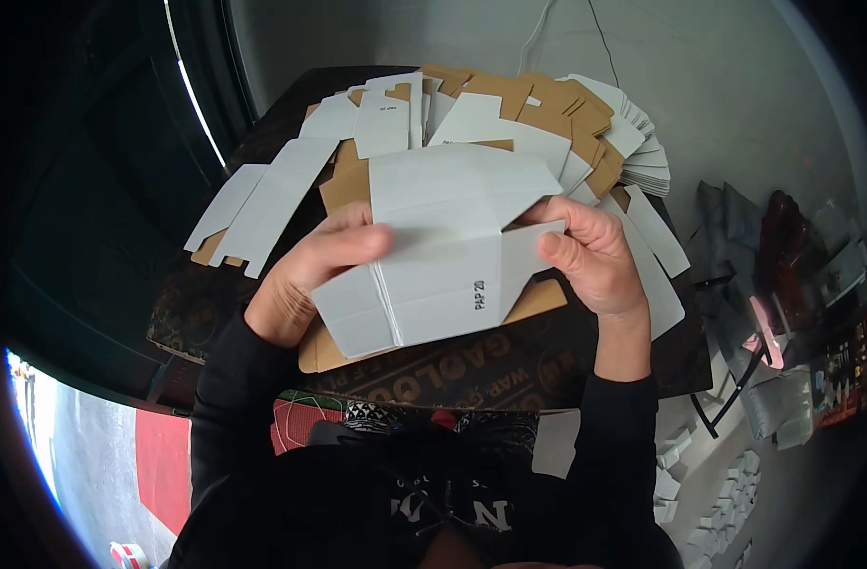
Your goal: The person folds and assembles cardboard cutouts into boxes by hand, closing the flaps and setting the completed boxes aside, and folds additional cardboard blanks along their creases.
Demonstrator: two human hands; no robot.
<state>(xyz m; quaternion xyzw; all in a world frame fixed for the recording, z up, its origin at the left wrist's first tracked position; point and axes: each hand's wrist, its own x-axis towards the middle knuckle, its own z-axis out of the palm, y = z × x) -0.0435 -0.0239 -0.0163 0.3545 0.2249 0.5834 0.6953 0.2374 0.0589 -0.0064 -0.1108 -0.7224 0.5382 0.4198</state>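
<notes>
We see both hands grasping one partly folded white carton (pixel 443 275), held above the near part of the desk (pixel 201 318), in front of the chest. The left hand (pixel 329 261) has its thumb pressed flat across the carton's left end, fingers hidden behind — probably to steady that side against the push of the other. The right hand (pixel 594 251) pinches the right flap, thumb on the near face, fingers reaching behind near the gap below the upper panel; we take this grip to keep the creased panels at an angle. The print faces us on the near panel. Beneath the carton lies a brown flat piece (pixel 547 302), close to the desk's front edge. Beyond, flat cartons (pixel 495 90) overlap in a loose spread, perhaps so single ones lift easily, with a fanned stack (pixel 647 171) at the right and two white panels (pixel 282 190) at the left.
</notes>
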